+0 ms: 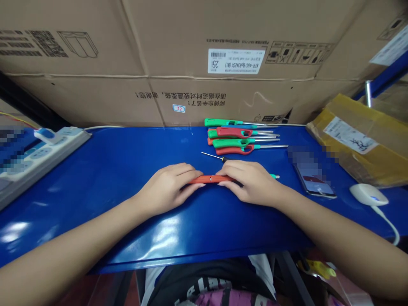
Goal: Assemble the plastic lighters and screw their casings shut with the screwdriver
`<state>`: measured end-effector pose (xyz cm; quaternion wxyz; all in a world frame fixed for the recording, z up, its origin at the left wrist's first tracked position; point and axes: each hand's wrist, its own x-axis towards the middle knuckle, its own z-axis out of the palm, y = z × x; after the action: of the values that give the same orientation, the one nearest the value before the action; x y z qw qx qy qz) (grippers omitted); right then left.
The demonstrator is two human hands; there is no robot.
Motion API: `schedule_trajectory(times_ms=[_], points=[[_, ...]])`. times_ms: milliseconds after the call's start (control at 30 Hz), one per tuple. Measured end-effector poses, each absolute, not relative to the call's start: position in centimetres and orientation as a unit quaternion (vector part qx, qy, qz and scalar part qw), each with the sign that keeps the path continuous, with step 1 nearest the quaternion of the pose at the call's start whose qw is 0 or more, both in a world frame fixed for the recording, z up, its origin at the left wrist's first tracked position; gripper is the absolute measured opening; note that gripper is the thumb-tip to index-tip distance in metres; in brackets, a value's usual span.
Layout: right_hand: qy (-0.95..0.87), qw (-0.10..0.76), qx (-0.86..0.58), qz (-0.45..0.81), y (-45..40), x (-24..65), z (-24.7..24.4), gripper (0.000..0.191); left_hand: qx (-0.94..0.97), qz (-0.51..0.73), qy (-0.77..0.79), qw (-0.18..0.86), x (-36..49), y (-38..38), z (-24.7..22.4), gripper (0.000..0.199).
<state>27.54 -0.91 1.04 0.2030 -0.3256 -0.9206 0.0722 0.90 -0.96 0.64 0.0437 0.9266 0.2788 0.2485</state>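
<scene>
An orange-red long-necked lighter (208, 179) is held level between both hands just above the blue tabletop. My left hand (170, 182) pinches its left end between thumb and fingers. The other end sits in the pinch of my right hand (247, 180), which hides part of it. A metal and teal tip (274, 176) shows past the right hand. Right behind the hands lies a thin screwdriver (213, 156), its dark handle partly covered by the right hand. Farther back is a pile of red and green lighters (234, 143), metal necks pointing right.
A large cardboard box (178, 51) stands along the back of the blue table (134, 157). At left lies a white power strip (41, 155) with a plug. To the right are a phone (314, 174), a white corded device (368, 194) and a yellow-taped parcel (357, 136).
</scene>
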Motion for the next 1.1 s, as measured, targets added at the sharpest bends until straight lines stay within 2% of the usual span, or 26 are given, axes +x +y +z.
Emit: schedule_trajectory(times_ms=[133, 333, 500, 633, 733, 867, 933, 1033, 1100], points=[[-0.924, 0.194, -0.322, 0.066, -1.1, 27.4, 0.8, 0.020, 0.926, 0.255, 0.265, 0.083, 1.2, -1.4, 0.5, 0.024], [-0.914, 0.205, -0.326, 0.130, -0.4, 28.4, 1.5, 0.014, 0.921, 0.273, 0.264, 0.083, 0.8, -1.1, 0.7, 0.022], [-0.917, 0.191, -0.332, 0.107, 0.0, 29.5, 2.4, 0.012, 0.910, 0.305, 0.262, 0.099, 0.3, -0.9, 1.3, 0.021], [-0.918, 0.218, -0.320, 0.082, -0.1, 29.5, 2.4, 0.013, 0.899, 0.312, 0.279, 0.125, 0.4, -1.1, 1.8, 0.021], [-0.908, 0.256, -0.319, 0.089, 0.1, 29.5, 2.1, 0.016, 0.843, 0.335, 0.356, 0.223, 1.0, -1.3, 2.0, 0.025], [-0.918, 0.271, -0.286, 0.055, 0.3, 29.4, 1.7, 0.030, 0.644, 0.343, 0.452, 0.513, 2.1, -1.8, 1.5, 0.037], [-0.932, 0.264, -0.248, 0.028, 0.2, 29.1, 1.6, 0.039, 0.563, 0.335, 0.455, 0.603, 2.4, -1.9, 1.1, 0.038], [-0.941, 0.255, -0.223, 0.000, -0.1, 28.8, 1.5, 0.034, 0.554, 0.350, 0.434, 0.618, 2.5, -1.9, 0.9, 0.039], [-0.935, 0.267, -0.235, 0.008, -0.3, 28.7, 1.6, 0.029, 0.628, 0.376, 0.406, 0.547, 2.3, -1.8, 0.9, 0.035]])
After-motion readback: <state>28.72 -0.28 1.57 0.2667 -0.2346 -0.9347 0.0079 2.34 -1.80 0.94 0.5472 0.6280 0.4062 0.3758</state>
